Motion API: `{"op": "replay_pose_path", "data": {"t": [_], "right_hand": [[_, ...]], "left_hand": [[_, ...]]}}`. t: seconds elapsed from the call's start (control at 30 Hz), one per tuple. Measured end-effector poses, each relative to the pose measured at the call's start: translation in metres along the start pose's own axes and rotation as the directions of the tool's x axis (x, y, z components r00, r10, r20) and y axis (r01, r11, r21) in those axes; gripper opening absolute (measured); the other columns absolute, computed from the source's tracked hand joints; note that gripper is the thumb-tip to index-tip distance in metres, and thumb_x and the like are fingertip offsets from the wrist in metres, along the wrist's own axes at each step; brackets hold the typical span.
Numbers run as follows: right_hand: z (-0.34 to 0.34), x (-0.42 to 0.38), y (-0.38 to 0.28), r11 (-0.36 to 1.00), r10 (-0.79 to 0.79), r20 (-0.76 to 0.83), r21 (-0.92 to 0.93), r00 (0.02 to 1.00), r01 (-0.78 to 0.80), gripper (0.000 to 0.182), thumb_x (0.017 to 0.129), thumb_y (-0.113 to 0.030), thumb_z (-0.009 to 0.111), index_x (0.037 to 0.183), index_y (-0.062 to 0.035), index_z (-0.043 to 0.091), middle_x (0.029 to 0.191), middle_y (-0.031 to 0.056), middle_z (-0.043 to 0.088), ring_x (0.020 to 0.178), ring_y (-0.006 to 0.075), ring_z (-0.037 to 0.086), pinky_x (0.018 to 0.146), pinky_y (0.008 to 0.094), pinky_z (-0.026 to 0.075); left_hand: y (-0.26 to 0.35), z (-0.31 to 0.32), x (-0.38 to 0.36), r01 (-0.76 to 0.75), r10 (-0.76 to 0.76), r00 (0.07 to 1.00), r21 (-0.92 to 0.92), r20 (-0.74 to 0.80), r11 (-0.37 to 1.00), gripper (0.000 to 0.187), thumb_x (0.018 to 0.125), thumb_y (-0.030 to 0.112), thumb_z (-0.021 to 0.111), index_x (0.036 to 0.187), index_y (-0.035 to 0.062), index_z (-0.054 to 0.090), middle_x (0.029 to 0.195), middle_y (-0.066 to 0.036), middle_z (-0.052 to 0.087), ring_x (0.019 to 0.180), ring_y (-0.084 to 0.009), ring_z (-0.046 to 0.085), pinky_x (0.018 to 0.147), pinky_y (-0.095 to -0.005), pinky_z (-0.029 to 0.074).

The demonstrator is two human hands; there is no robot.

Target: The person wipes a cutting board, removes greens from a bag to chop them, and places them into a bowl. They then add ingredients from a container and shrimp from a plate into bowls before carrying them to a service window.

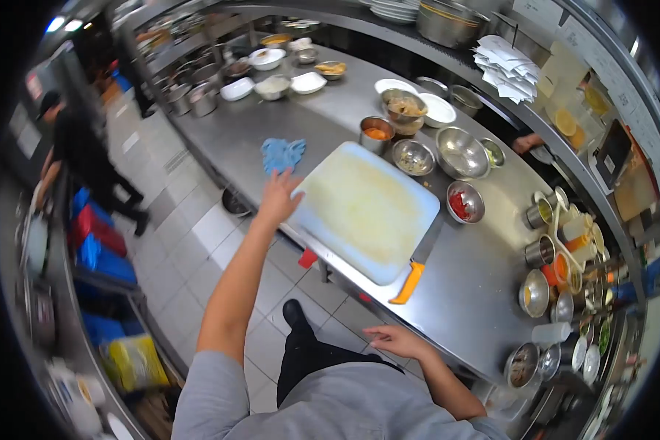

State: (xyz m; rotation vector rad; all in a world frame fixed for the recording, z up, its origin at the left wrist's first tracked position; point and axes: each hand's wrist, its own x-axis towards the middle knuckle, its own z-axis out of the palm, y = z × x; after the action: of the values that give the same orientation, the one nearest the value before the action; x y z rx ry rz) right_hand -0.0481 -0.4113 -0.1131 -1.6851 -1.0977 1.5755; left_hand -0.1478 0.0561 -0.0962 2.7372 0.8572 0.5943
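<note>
My left hand (279, 196) reaches over the counter's front edge with its fingers apart, holding nothing. Its fingertips are just short of a crumpled blue cloth (283, 154). Right beside that hand lies a large cutting board (367, 209), pale with yellowish stains and bluish edges. A knife with an orange handle (408, 283) rests along the board's right side, its blade on the steel. My right hand (394, 341) hangs in front of the counter below the knife, fingers loosely extended and nothing in them.
Behind the board stand a pot of orange food (375, 135), a steel bowl (462, 152) and a bowl of red pieces (465, 202). Several containers (557, 242) crowd the right end. A person in dark clothes (88, 147) is across the aisle; another person's hand (526, 143) shows under the shelf.
</note>
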Motion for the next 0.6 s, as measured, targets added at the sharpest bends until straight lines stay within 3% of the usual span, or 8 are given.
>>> {"op": "replay_pose_path", "data": {"t": [0.17, 0.27, 0.33, 0.43, 0.47, 0.53, 0.57, 0.6], "right_hand": [[0.013, 0.053, -0.025, 0.963, 0.166, -0.359, 0.259, 0.918, -0.073, 0.043, 0.092, -0.014, 0.063, 0.135, -0.0088, 0.056, 0.123, 0.0085, 0.065, 0.108, 0.0158, 0.061, 0.092, 0.0303, 0.05], [0.038, 0.082, -0.048, 0.949, 0.215, -0.482, 0.309, 0.849, -0.064, 0.047, 0.088, -0.006, 0.056, 0.135, -0.0079, 0.055, 0.122, 0.0111, 0.064, 0.109, 0.0184, 0.061, 0.094, 0.0302, 0.049], [0.057, 0.091, -0.07, 0.933, 0.241, -0.53, 0.356, 0.813, -0.045, 0.048, 0.087, -0.006, 0.056, 0.135, -0.0076, 0.055, 0.122, 0.0107, 0.065, 0.108, 0.0182, 0.062, 0.094, 0.0298, 0.049], [0.064, 0.099, -0.097, 0.946, 0.197, -0.502, 0.323, 0.842, -0.029, 0.044, 0.09, -0.005, 0.057, 0.134, -0.0082, 0.056, 0.123, 0.0078, 0.064, 0.102, 0.0146, 0.062, 0.091, 0.0273, 0.049], [0.072, 0.103, -0.097, 0.942, 0.196, -0.529, 0.336, 0.826, -0.008, 0.046, 0.09, -0.007, 0.059, 0.136, -0.0097, 0.054, 0.122, 0.0076, 0.064, 0.101, 0.0148, 0.062, 0.091, 0.0277, 0.049], [0.082, 0.11, -0.102, 0.932, 0.205, -0.584, 0.362, 0.785, 0.026, 0.049, 0.09, -0.008, 0.061, 0.139, -0.0112, 0.052, 0.122, 0.0074, 0.064, 0.101, 0.0149, 0.061, 0.091, 0.0282, 0.049], [0.081, 0.113, -0.11, 0.888, 0.238, -0.572, 0.456, 0.785, 0.063, 0.053, 0.09, -0.012, 0.063, 0.141, -0.0127, 0.049, 0.127, 0.0076, 0.061, 0.103, 0.0166, 0.061, 0.093, 0.0299, 0.049], [0.082, 0.116, -0.119, 0.834, 0.268, -0.55, 0.543, 0.791, 0.094, 0.058, 0.09, -0.015, 0.066, 0.144, -0.0142, 0.046, 0.131, 0.0078, 0.058, 0.105, 0.0183, 0.06, 0.095, 0.0316, 0.048]], "left_hand": [[-0.106, 0.049, 0.136, -0.169, 0.117, 0.972, 0.257, 0.206, 0.951, 0.047, 0.087, 0.039, 0.065, 0.13, 0.0232, 0.06, 0.147, -0.011, 0.047, 0.14, -0.0376, 0.034, 0.11, -0.0643, 0.026], [-0.168, 0.091, 0.143, -0.228, 0.219, 0.972, 0.125, 0.078, 0.966, 0.046, 0.09, 0.039, 0.061, 0.133, 0.0246, 0.058, 0.137, -0.019, 0.054, 0.121, -0.039, 0.054, 0.099, -0.049, 0.045], [-0.208, 0.088, 0.118, -0.082, 0.106, 0.991, 0.255, -0.082, 0.963, 0.042, 0.091, 0.031, 0.061, 0.131, 0.0215, 0.06, 0.126, -0.019, 0.059, 0.112, -0.0386, 0.057, 0.092, -0.0497, 0.048], [-0.293, 0.044, 0.069, 0.173, -0.167, 0.985, 0.243, -0.046, 0.954, 0.043, 0.085, 0.019, 0.069, 0.126, 0.0092, 0.062, 0.12, -0.021, 0.061, 0.111, -0.0374, 0.058, 0.092, -0.0468, 0.048], [-0.329, 0.028, 0.054, 0.106, -0.096, 0.992, 0.126, -0.077, 0.986, 0.044, 0.084, 0.018, 0.067, 0.125, 0.0033, 0.061, 0.119, -0.022, 0.062, 0.111, -0.0347, 0.059, 0.093, -0.0447, 0.048], [-0.355, -0.013, 0.052, 0.534, -0.477, 0.842, -0.258, 0.254, 0.805, 0.042, 0.088, 0.022, 0.06, 0.121, -0.0035, 0.059, 0.117, -0.019, 0.063, 0.107, -0.0269, 0.06, 0.091, -0.0371, 0.049], [-0.391, -0.001, 0.059, 0.506, -0.465, 0.862, -0.326, 0.2, 0.798, 0.041, 0.091, 0.023, 0.056, 0.124, -0.0006, 0.056, 0.117, -0.016, 0.062, 0.105, -0.0251, 0.059, 0.089, -0.0358, 0.049], [-0.356, 0.001, 0.063, 0.508, -0.433, 0.861, -0.478, 0.267, 0.716, 0.041, 0.091, 0.023, 0.056, 0.126, 0.0006, 0.055, 0.117, -0.015, 0.061, 0.106, -0.0247, 0.059, 0.089, -0.0361, 0.049]]}}
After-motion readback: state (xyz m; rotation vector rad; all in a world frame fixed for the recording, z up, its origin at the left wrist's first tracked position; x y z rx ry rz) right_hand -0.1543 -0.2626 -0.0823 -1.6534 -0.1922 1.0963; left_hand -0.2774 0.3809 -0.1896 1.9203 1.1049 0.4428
